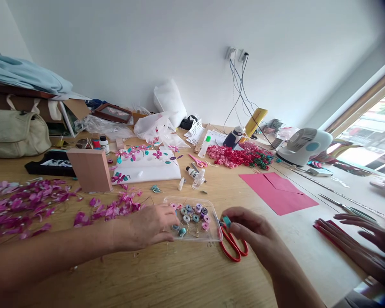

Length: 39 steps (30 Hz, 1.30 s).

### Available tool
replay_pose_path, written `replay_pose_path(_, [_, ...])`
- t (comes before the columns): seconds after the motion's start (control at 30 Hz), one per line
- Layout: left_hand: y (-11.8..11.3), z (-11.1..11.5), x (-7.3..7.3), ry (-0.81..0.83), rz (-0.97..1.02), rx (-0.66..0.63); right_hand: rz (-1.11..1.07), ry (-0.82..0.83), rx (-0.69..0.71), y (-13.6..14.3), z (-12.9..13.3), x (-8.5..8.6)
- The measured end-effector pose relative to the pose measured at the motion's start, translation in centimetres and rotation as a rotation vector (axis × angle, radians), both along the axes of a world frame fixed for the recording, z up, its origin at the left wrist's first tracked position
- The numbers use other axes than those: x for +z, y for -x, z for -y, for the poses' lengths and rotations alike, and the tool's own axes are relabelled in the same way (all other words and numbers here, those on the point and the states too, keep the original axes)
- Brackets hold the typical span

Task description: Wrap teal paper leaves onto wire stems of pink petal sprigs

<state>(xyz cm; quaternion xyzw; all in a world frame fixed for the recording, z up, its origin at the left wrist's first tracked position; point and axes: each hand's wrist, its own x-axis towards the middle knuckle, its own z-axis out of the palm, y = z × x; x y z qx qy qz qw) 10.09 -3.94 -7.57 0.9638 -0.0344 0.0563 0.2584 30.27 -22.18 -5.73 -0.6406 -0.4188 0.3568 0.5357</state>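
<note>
A clear plastic box holds several bobbins of coloured thread. My left hand reaches over the box's left edge, its fingers close together beside a teal bobbin; whatever is between the fingertips is hidden. To the right of the box, my right hand pinches a small teal bobbin between thumb and fingers. Scissors with red handles lie under and beside that hand, next to the box.
Purple petals lie at left near a wooden block. White cloth with flowers, small bottles, red beaded strands and red paper are behind. Another person's hands press red paper at right.
</note>
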Motion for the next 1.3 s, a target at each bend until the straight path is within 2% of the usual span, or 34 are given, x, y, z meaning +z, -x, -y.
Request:
replay_pose_path(0.13, [0.4, -0.1, -1.2, -0.159, 0.002, 0.037, -0.014, -0.022, -0.107, -0.4, 2.9, -0.9])
replay_pose_path(0.2, [0.4, 0.1, -1.3, -0.194, -0.014, 0.032, 0.089, 0.027, -0.04, 0.0, 3.5, -1.2])
replay_pose_path(0.33, [0.5, 0.7, -2.1, -0.242, -0.045, 0.032, 0.538, 0.321, 0.204, 1.9, 3.0, -2.0])
replay_pose_path(0.43, [0.5, 0.8, -3.4, -0.252, -0.008, 0.029, 0.786, 0.424, 0.218, 3.3, 2.2, -3.2])
replay_pose_path(0.53, [0.5, 0.7, -4.5, -0.286, 0.041, 0.017, 0.882, 0.475, 0.211, 4.0, 1.8, -4.1])
replay_pose_path(0.6, [0.5, 0.7, -4.7, -0.323, 0.079, 0.022, 0.898, 0.486, 0.213, 4.1, 1.8, -4.3])
replay_pose_path(0.77, [0.6, 0.4, -3.6, -0.275, 0.213, 0.045, 0.907, 0.4, 0.091, 3.5, 2.0, -4.0])
replay_pose_path(0.93, [1.2, 0.0, -2.4, -0.249, 0.293, 0.057, 0.897, 0.27, -0.159, 2.6, 1.6, -4.4])
replay_pose_path(1.07, [1.7, -0.4, -2.2, -0.231, 0.381, 0.083, 0.797, 0.197, -0.217, 2.0, 1.0, -5.1])
replay_pose_path(1.17, [2.2, -0.7, -2.0, -0.247, 0.445, 0.106, 0.621, 0.121, -0.299, 1.8, 0.4, -4.9])
replay_pose_path(1.3, [2.8, -0.9, -1.5, -0.245, 0.506, 0.11, 0.142, 0.117, -0.318, 1.9, -0.5, -3.8])
